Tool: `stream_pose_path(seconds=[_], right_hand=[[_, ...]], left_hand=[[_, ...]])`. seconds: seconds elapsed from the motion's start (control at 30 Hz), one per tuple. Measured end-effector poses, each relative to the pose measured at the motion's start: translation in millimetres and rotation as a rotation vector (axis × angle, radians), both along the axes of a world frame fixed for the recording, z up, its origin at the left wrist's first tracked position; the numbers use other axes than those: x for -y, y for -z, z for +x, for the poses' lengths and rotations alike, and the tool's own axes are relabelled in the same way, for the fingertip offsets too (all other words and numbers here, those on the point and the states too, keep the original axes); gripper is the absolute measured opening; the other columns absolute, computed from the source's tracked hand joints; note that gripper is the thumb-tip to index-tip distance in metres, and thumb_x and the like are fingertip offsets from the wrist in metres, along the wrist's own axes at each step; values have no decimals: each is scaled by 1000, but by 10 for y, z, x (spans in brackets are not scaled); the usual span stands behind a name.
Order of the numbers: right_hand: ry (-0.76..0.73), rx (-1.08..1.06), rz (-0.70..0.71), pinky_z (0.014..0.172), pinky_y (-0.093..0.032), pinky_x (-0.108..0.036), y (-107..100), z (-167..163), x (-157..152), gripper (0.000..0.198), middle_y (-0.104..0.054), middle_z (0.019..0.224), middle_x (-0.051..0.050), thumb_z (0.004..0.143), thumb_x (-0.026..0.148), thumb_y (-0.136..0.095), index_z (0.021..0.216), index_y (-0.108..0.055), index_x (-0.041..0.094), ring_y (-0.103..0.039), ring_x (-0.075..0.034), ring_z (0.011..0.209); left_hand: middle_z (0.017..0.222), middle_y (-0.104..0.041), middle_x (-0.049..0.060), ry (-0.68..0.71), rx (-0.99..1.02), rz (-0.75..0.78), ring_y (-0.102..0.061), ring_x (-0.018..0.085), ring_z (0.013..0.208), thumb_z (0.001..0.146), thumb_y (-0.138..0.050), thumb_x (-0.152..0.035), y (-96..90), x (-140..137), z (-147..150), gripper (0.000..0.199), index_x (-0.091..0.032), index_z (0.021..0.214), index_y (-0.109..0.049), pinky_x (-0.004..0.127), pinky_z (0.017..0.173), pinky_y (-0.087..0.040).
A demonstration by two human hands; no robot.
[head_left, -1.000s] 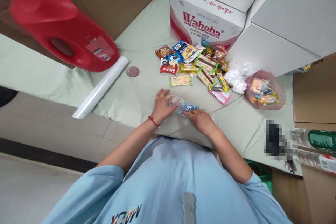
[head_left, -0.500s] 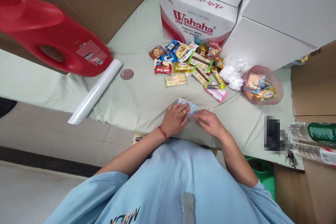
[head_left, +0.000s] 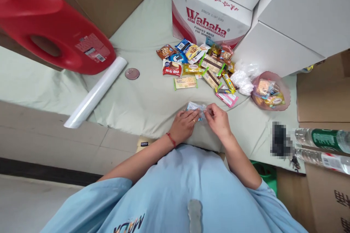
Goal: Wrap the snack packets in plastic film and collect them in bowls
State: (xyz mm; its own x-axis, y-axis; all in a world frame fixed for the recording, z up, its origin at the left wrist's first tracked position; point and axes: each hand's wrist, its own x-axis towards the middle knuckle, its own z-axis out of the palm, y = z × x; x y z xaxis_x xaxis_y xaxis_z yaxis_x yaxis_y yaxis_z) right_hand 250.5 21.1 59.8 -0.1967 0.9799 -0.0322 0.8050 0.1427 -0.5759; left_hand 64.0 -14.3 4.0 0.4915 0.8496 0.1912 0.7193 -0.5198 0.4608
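Note:
A small light-blue and white snack packet (head_left: 193, 106) in clear plastic lies on the cloth close to my body. Across its near side rests my left hand (head_left: 185, 125), fingers stretched out flat and pressing it down. My right hand (head_left: 218, 121) pinches the crinkled clear plastic wrap (head_left: 205, 112) at the packet's right end between thumb and fingertips. The fingers cover part of the packet. Beyond my hands lies a pile of wrapped snacks, with a pale green cracker packet (head_left: 186, 82) at its near left and a pink packet (head_left: 227, 98) at its near right.
Crumpled clear plastic (head_left: 243, 82) sits beside a pink bowl (head_left: 286, 98) of snacks. A Wahaba-style white carton (head_left: 207, 14) stands behind the pile. On the left are a red jug (head_left: 68, 40), a white roll (head_left: 95, 93) and a round disc (head_left: 132, 73). Bottles (head_left: 322, 139) lie at right.
My right hand has risen and turned, now pinching the plastic at the packet's right end. My left hand stays on the packet, its fingers stretched flatter. The whole view has shifted slightly.

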Motion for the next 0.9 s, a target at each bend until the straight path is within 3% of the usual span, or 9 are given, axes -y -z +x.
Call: stream_pose_path(seconds=[0.17,0.3,0.43,0.57,0.77,0.9], right_hand=[[-93,299,-29,74,-43,-30,47,-544,-238,17,-68,101,-9,101,21,-45,99,-62,20,-63,-22,88],[-124,428,-21,77,-44,-31,118,-723,-202,23,-63,109,-12,107,37,-45,107,-60,19,-60,-25,97],[-139,475,70,83,-47,-38,155,-778,-73,46,-59,110,-16,100,63,-52,110,-58,18,-55,-32,106],[-114,510,87,83,-49,-44,189,-856,-32,50,-59,110,-19,93,64,-62,110,-58,16,-52,-35,105],[-90,435,110,84,-50,-40,91,-765,9,26,-62,110,-17,97,37,-61,113,-63,16,-54,-31,103],[-6,80,128,92,-50,-41,-72,-392,56,29,-67,114,-16,102,32,-49,122,-65,17,-60,-29,106]], left_hand=[[131,-72,14,62,52,-14,-57,28,135,94,-47,-11,23,12,-104,42,-17,129,-70,50,114,-43],[146,-62,14,99,204,-27,-49,30,144,88,-53,-11,77,175,-380,51,-17,138,-64,55,121,-41],[136,-67,14,-21,352,-47,-50,30,143,91,-51,-10,160,387,-683,43,-20,129,-68,54,116,-49],[119,-73,12,-167,380,-35,-62,28,128,96,-50,-13,178,434,-776,25,-20,108,-71,52,107,-55],[113,-74,9,-248,500,-40,-64,24,120,99,-50,-16,-14,323,-696,20,-21,106,-69,46,103,-56],[120,-71,10,-334,637,-199,-64,22,119,102,-53,-28,-169,278,-651,21,-22,115,-68,45,104,-55]])
